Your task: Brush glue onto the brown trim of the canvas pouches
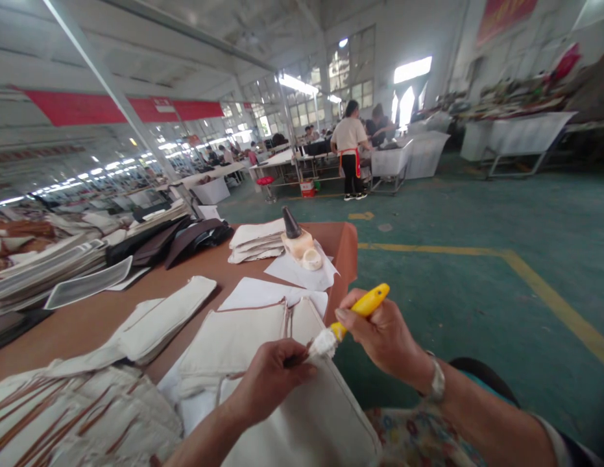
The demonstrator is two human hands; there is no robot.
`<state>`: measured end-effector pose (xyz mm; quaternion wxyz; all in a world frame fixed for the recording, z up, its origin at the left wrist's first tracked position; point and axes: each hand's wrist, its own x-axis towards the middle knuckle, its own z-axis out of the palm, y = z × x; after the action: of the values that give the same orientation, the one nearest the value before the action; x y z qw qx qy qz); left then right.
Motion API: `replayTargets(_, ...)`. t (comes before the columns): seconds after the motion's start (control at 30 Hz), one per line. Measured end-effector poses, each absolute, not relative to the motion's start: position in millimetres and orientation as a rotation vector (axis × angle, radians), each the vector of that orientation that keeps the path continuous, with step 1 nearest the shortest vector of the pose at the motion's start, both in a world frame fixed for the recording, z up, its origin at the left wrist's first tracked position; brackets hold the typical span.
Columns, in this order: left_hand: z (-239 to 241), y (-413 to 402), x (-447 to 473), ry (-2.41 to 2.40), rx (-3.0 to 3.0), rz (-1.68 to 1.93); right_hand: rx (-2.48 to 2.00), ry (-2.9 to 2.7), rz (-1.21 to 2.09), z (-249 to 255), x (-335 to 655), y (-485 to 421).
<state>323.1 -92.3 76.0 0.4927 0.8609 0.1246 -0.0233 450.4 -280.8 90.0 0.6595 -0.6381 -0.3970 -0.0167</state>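
Note:
My right hand (382,334) is closed round the yellow handle of a glue brush (348,321), whose white, glue-coated bristles point down and left. The bristles touch the edge of a cream fabric bag panel (302,415) lying on my lap and the table edge. My left hand (270,379) pinches that panel's edge right beside the bristles. A brown-trimmed strap runs along the panel near my fingers.
A brown table (218,263) holds a glue bottle (298,241) with a black nozzle on white paper, stacks of cream panels (255,241), dark leather pieces (185,237) and brown-strapped pieces (63,415). A person in a red apron (350,152) stands far off on the green floor.

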Motion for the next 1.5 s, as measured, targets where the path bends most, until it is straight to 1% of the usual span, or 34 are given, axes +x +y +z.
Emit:
replayTargets(0.13,76,-95,321,0.253,2.021,-0.065,-1.449,-0.893,-0.204,97,452,-289)
replayTargets(0.3,71,-96,320,0.219,2.106,-0.085,-1.444,-0.992,-0.119,96,443,-296)
replayTargets(0.4,70,-98,316,0.105,2.273,-0.019,-1.466,-1.006,-0.233,94,443,-297)
replayTargets(0.47,68,-101,311,-0.062,2.385,0.078,-1.480,-0.936,-0.309,96,448,-303)
replayTargets(0.53,65,-103,307,-0.251,2.461,0.221,-1.474,-0.878,-0.299,100,452,-312)
replayTargets(0.7,60,-109,299,-0.705,2.764,0.825,-1.442,-0.798,-0.110,101,447,-325)
replayTargets(0.8,65,-111,296,-0.967,2.893,1.028,-1.408,-0.856,-0.021,99,437,-325)
replayTargets(0.87,70,-111,296,-1.041,2.902,1.099,-1.388,-0.946,0.024,99,433,-326)
replayTargets(0.97,74,-110,295,-1.030,2.913,1.134,-1.421,-1.144,0.126,103,431,-333)
replayTargets(1.03,74,-109,295,-1.048,2.918,1.164,-1.483,-1.240,0.125,108,431,-340)
replayTargets(1.17,73,-108,296,-1.139,2.892,1.206,-1.447,-1.184,-0.047,112,425,-344)
replayTargets(1.33,74,-111,296,-1.105,2.895,1.201,-1.433,-1.312,0.049,108,413,-339)
replayTargets(1.5,73,-111,297,-1.084,2.898,1.184,-1.443,-1.252,-0.009,108,411,-330)
